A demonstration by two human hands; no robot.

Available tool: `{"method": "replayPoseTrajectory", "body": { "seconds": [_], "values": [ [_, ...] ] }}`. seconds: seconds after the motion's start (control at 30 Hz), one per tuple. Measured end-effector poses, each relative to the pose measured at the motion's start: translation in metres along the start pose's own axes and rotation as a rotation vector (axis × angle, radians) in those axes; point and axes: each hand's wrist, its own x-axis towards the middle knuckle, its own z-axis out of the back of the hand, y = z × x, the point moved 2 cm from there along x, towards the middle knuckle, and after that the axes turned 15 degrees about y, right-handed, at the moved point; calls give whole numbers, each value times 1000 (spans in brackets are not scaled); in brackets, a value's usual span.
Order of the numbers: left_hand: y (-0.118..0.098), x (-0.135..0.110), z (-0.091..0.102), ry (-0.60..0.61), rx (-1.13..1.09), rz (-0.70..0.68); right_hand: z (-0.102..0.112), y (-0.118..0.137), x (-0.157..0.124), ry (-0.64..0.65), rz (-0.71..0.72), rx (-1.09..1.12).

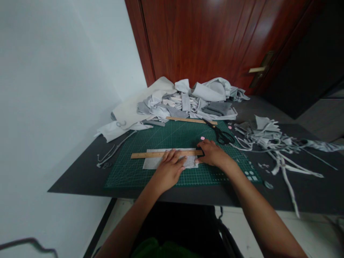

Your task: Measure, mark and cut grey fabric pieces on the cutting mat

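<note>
A wooden ruler (147, 155) lies lengthwise across a light grey piece of fabric (152, 164) on the green cutting mat (126, 175). My left hand (170, 168) rests flat on the ruler and fabric near their middle, fingers spread. At the right end of both, my right hand (211, 152) is curved, with thumb and forefinger apart around the ruler's end and the fabric's edge. Whether it pinches anything is hard to make out. Just beyond my right hand lies a small pink piece (202, 138). Black scissors (223, 136) lie on the mat's far right part.
A second wooden ruler (190, 120) lies at the mat's far edge, before a heap of grey and white fabric (185, 102). Tangled fabric strips (282, 143) cover the right side of the dark table (80, 172). A wall (67, 89) borders the left, a wooden door (201, 39) the back.
</note>
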Motion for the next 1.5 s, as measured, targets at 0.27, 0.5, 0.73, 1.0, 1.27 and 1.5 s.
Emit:
{"method": "replayPoseTrajectory", "body": {
  "seconds": [0.27, 0.5, 0.73, 1.0, 1.27, 1.5],
  "values": [
    [-20, 10, 1, -34, -89, 159, 2, -4, 0, 20, 13, 2],
    [-43, 23, 1, -97, -24, 352, 0, -8, 0, 19, 55, -8],
    [-46, 28, -4, -137, -32, 395, -2, -12, 3, 18, 80, 13],
    [-46, 28, -3, -140, -66, 404, -5, -17, 6, -19, 134, 71],
    [-45, 28, -4, -148, -60, 397, -2, 5, 10, -214, 221, 136],
    [-46, 26, -10, -191, -34, 402, -4, 19, 5, -185, 71, 12]
  ]
}}
